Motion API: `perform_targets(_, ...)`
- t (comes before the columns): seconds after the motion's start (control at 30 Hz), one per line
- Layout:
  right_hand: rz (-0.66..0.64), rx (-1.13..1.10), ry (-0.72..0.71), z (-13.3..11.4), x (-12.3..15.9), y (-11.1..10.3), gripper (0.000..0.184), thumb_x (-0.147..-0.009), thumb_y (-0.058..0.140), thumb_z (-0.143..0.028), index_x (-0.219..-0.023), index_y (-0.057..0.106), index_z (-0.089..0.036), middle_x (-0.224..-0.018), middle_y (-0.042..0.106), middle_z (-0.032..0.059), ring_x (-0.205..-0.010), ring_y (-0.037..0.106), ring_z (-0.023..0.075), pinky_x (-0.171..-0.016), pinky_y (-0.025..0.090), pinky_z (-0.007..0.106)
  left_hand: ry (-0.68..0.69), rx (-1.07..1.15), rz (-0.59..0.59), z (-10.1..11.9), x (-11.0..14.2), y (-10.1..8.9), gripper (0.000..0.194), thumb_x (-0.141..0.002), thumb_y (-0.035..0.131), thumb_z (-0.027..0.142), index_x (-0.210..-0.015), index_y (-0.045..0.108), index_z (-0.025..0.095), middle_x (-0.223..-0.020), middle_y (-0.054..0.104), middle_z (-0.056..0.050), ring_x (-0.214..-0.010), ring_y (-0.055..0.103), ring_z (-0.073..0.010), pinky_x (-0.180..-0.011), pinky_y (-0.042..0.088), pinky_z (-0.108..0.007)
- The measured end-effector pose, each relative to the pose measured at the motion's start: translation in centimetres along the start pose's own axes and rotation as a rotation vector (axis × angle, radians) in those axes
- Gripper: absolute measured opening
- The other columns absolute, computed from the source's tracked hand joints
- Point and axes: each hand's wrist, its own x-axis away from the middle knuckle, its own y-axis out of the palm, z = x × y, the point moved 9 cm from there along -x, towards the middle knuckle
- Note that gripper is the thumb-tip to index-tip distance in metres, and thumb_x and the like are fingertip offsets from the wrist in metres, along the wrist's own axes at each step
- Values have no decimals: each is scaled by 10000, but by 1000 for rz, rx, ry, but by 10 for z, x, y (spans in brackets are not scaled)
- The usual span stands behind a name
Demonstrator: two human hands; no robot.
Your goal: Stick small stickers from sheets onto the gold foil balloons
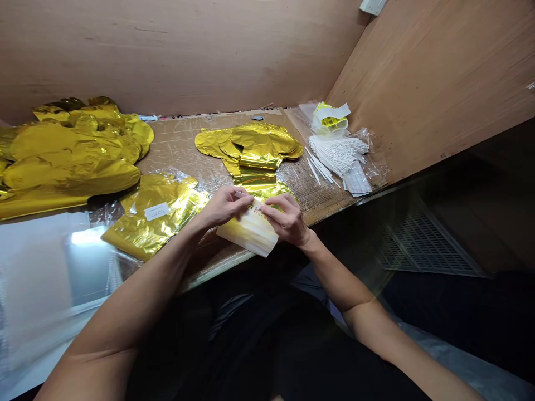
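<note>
Close to the table's front edge, a pale, gold-tinted foil sheet (pixel 251 234) with small printed symbols hangs from my fingertips. My left hand (pixel 228 206) is closed at its upper edge, with a short bit of a thin white strip showing between thumb and fingers. My right hand (pixel 289 219) pinches the sheet's other side near the printed marks. Just beyond my hands lie folded gold foil balloons (pixel 259 153), stacked flat; whether the sheet joins them is hidden. Left of my left forearm is a clear bag of gold foil (pixel 156 195) with a white label.
A large heap of gold foil balloons (pixel 71 150) covers the far left. Clear plastic bags (pixel 42 278) lie in front of it. At right are a pile of thin white strips (pixel 338 153) and a yellow-and-white roll (pixel 331 116). Wooden panels (pixel 188 55) enclose the back and right.
</note>
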Motion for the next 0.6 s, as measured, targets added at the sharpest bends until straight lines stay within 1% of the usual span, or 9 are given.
perform_targets(0.07,57,-120,135,12,-2,-8,141,-1015,660,-282,-997,794,-240,-979,763,79,-954,679,236,-905,537,428,21,-91,-112,2,0,1,426,-926,701,543,-789,711,140,-673,675,-39,-576,595,-128,-532,483,-213)
perform_targets(0.13,10,-254,327,31,-3,-3,158,-1012,660,-296,-942,769,-205,-904,752,55,-857,674,196,-820,532,357,57,-220,-287,3,4,7,382,-921,706,533,-887,770,158,-844,773,-68,-713,674,-162,-644,525,-229)
perform_targets(0.23,-309,-317,507,47,3,28,144,-973,692,-248,-867,752,-172,-794,741,12,-709,634,140,-692,455,273,123,-419,-466,1,9,12,353,-928,690,526,-915,801,192,-1056,816,-87,-862,718,-199,-771,546,-255)
perform_targets(0.3,-502,-232,516,47,10,44,141,-964,713,-223,-839,751,-168,-766,744,6,-688,625,129,-698,410,263,141,-491,-516,-3,11,15,349,-951,656,501,-876,799,192,-1085,816,-92,-877,717,-204,-793,537,-260)
perform_targets(0.37,-593,-51,483,45,14,48,151,-971,746,-263,-850,746,-173,-798,758,24,-733,645,147,-747,386,280,137,-517,-533,-7,10,17,332,-958,634,465,-889,805,189,-1136,810,-93,-902,716,-203,-819,530,-261)
perform_targets(0.43,-599,187,463,46,15,41,212,-968,775,-369,-902,732,-172,-824,757,57,-780,658,189,-793,371,312,132,-525,-518,-10,9,18,311,-950,631,441,-924,811,188,-1187,801,-92,-926,715,-200,-836,525,-255)
perform_targets(0.5,-537,359,438,49,13,29,292,-969,766,-453,-986,710,-167,-868,749,88,-844,663,230,-835,365,341,127,-507,-499,-12,7,18,295,-935,645,429,-930,814,188,-1188,800,-92,-912,717,-195,-817,526,-249)
perform_targets(0.53,-516,375,394,49,12,26,317,-968,764,-472,-1029,700,-168,-920,747,100,-906,663,247,-865,366,351,123,-483,-493,-12,6,18,286,-924,660,428,-917,815,188,-1174,803,-93,-897,720,-194,-797,528,-246)
perform_targets(0.6,-525,266,260,45,11,30,297,-973,760,-453,-1075,689,-182,-1038,733,106,-1034,642,255,-924,364,359,102,-409,-488,-10,6,14,269,-892,708,436,-896,820,192,-1142,811,-96,-867,726,-197,-758,534,-240)
